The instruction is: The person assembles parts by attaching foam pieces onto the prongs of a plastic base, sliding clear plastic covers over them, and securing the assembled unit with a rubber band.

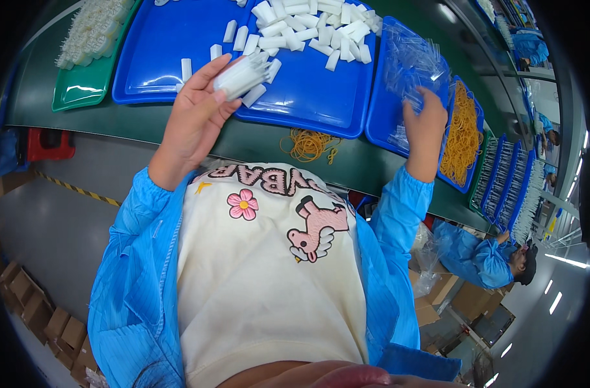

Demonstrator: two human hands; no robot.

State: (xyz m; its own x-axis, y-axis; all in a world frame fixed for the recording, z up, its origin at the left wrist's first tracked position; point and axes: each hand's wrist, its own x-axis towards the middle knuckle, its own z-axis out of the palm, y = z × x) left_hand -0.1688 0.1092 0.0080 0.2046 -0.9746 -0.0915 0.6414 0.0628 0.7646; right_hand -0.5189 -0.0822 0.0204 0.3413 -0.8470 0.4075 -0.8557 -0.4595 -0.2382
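Observation:
My left hand (201, 103) is closed around a bundle of white plastic pieces with thin, pale tips (243, 75). It is raised above the near edge of a blue tray (301, 107) at the centre and a second blue tray (149, 58) beside it. Short white tubes (295, 29) lie heaped in the centre tray, with a few loose ones near my fingers. On the right, my right hand (427, 119) reaches over a blue tray of clear plastic tubes (411, 61). Its thumb and fingers are curved and apart, with nothing visible between them.
Yellow rubber bands fill a blue tray (462, 129) at the right; more bands (308, 143) lie on the green table (269, 137). A green tray (82, 90) at the far left holds pale plastic parts. Racks of small parts (508, 181) and a co-worker (479, 258) are at the right.

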